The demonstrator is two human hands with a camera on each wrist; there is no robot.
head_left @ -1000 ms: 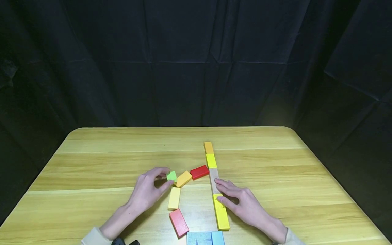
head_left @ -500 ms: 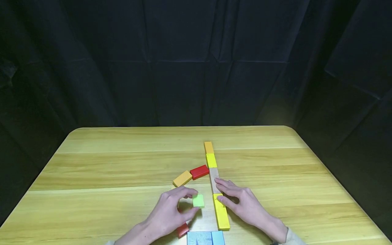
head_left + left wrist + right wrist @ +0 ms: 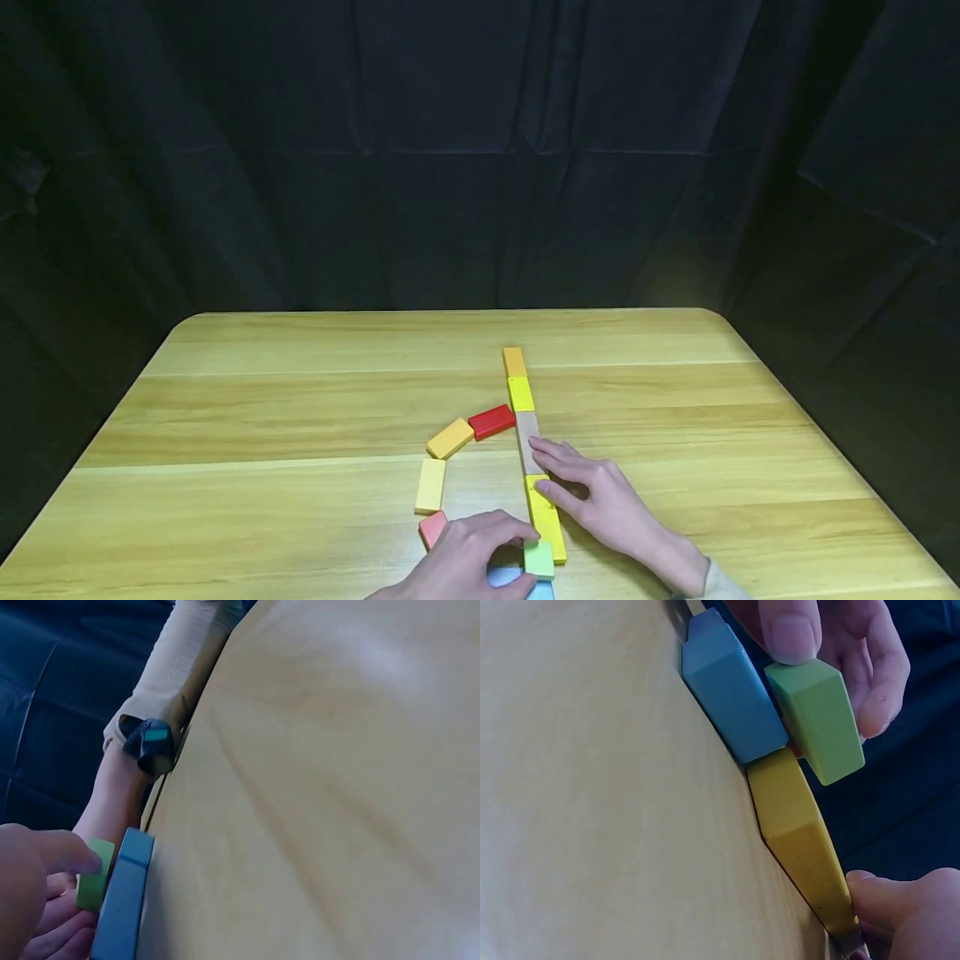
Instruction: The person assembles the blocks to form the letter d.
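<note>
Between thumb and fingertips my left hand (image 3: 468, 557) pinches a light green block (image 3: 539, 560), held just over the near end of a long yellow block (image 3: 546, 521) and the blue blocks (image 3: 542, 591). In the right wrist view the green block (image 3: 817, 716) is raised above the corner where blue block (image 3: 731, 694) meets yellow block (image 3: 799, 825). My right hand (image 3: 600, 500) rests its fingertips on a greyish block (image 3: 528, 442), with the thumb touching the yellow one. Most of the blue blocks lie hidden behind my left hand in the head view.
Beyond the greyish block, a short yellow block (image 3: 521, 394) and an orange block (image 3: 514, 362) extend the line. Left of it curve a red block (image 3: 492, 422), a light orange block (image 3: 450, 438), a cream block (image 3: 430, 486) and a pink block (image 3: 432, 528). A dark curtain (image 3: 480, 167) hangs behind the table.
My left hand has carried the green block from beside the light orange block rightward and toward me, over the blue-yellow corner. My right hand has stayed in place.
</note>
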